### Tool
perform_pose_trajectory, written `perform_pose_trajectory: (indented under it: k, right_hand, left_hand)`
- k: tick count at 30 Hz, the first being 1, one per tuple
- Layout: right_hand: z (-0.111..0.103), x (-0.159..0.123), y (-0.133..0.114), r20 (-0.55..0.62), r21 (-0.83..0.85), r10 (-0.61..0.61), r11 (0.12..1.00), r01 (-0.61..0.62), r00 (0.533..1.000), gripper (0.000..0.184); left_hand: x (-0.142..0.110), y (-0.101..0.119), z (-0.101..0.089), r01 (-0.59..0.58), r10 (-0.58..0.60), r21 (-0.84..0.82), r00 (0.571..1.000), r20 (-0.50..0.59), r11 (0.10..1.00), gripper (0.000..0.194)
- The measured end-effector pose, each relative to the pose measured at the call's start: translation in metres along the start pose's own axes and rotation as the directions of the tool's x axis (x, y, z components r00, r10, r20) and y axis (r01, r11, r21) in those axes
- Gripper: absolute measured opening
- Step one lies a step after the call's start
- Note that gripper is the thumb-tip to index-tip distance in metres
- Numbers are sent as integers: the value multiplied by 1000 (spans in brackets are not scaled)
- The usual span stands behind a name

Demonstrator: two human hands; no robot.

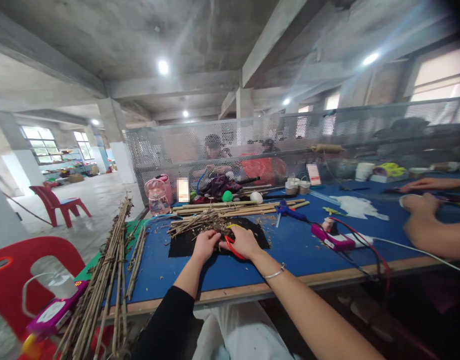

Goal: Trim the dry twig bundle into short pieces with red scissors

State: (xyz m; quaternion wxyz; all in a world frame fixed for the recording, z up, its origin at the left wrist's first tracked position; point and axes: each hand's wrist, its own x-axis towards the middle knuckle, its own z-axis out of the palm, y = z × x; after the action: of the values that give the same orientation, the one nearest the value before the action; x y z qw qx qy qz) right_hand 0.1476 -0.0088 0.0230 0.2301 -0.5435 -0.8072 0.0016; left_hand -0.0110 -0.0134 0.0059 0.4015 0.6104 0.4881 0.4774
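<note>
Over a black mat on the blue tabletop, my two hands are close together. My right hand is wrapped round red-handled shears, whose dark blades point toward my left hand; a bit of yellow shows by the fingers. My left hand is closed in a pinch at the blades, and what it pinches is too small to make out. Just beyond the hands lies a heap of short cut twigs, with small chips scattered around it.
A tall bundle of sticks leans at the table's left edge. Longer canes, a blue glue gun and a purple power strip lie farther over. At right, a co-worker's hands work. A perforated metal screen stands behind.
</note>
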Motion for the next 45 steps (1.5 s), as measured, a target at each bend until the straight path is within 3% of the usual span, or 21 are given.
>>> perform_pose_trajectory:
  k: [15,19,23,37,45]
  right_hand:
    - [-8,-4,-6,-24,5,6,1000,-6,1000,49]
    - [-8,-3,-5,-12,31,83,996,-83,996,47]
    - [-8,-3,-5,3,10,146,989,-146,989,50]
    - [-8,-4,-4,68,-26,126,992,-125,990,50]
    - [-6,-2,-3,-36,-25,12,1000,-13,999,57]
  left_hand:
    - [1,3,3,-1,3,48,1000,-29,999,36]
    - [10,7,6,13,-8,95,999,-45,995,33]
    - [13,7,7,-55,65,149,996,-63,987,33]
    - [5,-3,2,-26,25,-31,999,-26,999,30]
    - [5,-1,5,13,-12,-135,1000,5,991,31]
